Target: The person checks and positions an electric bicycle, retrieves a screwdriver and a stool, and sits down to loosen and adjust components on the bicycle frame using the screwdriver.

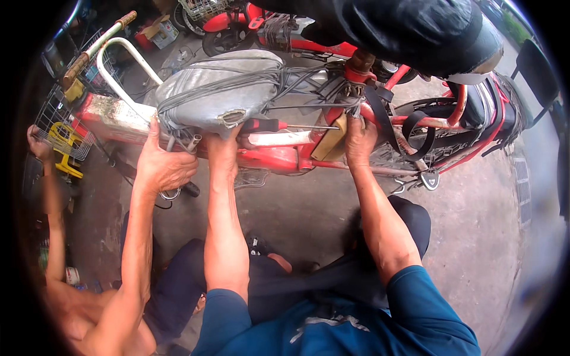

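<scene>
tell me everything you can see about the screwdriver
The screwdriver has a red and black handle and a thin metallic-looking shaft. It points right across the picture, nearly level, beside the red-and-white frame. Its butt end meets the person's left hand, grip mostly hidden; its tip reaches the yellowish block, contact unclear.

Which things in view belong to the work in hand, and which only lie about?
In the work, it seems:
red two-wheeler
screwdriver, handle beside the left hand
yellowish block, beside the right hand

Just around, apparently:
cardboard box, behind
second red two-wheeler, behind
</scene>
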Tool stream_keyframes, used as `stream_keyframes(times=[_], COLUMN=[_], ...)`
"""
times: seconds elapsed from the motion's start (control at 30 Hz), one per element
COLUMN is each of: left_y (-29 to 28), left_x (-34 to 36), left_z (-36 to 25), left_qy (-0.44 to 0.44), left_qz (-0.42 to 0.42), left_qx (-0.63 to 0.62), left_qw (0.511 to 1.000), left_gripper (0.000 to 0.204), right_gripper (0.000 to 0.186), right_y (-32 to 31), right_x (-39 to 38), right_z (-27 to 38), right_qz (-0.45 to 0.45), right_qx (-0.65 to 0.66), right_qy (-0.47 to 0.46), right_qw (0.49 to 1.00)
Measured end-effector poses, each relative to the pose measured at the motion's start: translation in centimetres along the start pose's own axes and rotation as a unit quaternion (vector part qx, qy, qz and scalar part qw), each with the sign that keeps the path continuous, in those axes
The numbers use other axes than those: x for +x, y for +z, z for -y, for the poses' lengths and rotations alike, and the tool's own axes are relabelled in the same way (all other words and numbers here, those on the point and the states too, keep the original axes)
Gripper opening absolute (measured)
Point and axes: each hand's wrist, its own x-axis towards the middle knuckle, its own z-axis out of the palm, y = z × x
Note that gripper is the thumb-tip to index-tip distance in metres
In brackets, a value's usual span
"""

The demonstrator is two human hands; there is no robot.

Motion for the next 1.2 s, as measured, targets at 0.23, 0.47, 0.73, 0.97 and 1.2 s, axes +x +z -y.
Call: stream_keyframes(times=[0.23, 0.47, 0.73, 0.97, 1.2], left_y=[0.5, -0.4, -0.8, -1.9, -0.9], left_x=[-0.5, 0.5, -0.3, -1.1, -1.0], left_z=[0.3, -1.2, -1.8, 0.0, -0.7], left_qy=[0.036, -0.020, -0.061, -0.012, 0.004], left_qz=[-0.005, 0.054, 0.020, 0.054, 0.076], left_qx=[-0.086, 0.055, 0.112, -0.058, -0.059], left_qw=[0.996, 0.997, 0.992, 0.997, 0.995], left_gripper=[0.028, 0.033, 0.038, 0.037, 0.029], right_gripper=[0.029, 0.043, 0.040, 0.036, 0.036], right_y=[-0.2, -0.1, -3.2, -1.8, -2.1], right_x=[-0.2, -0.8, -7.6, -3.3, -3.8], right_z=[-0.4, 0.8, 7.7, 9.6, 6.8], right_qz=[0.015, -0.003, 0.030, 0.341, 0.319], right_qx=[-0.001, 0.053, 0.061, 0.084, 0.138], right_qy=[0.001, 0.040, 0.195, 0.356, 0.415], right_qw=[1.000, 0.998, 0.979, 0.866, 0.841])
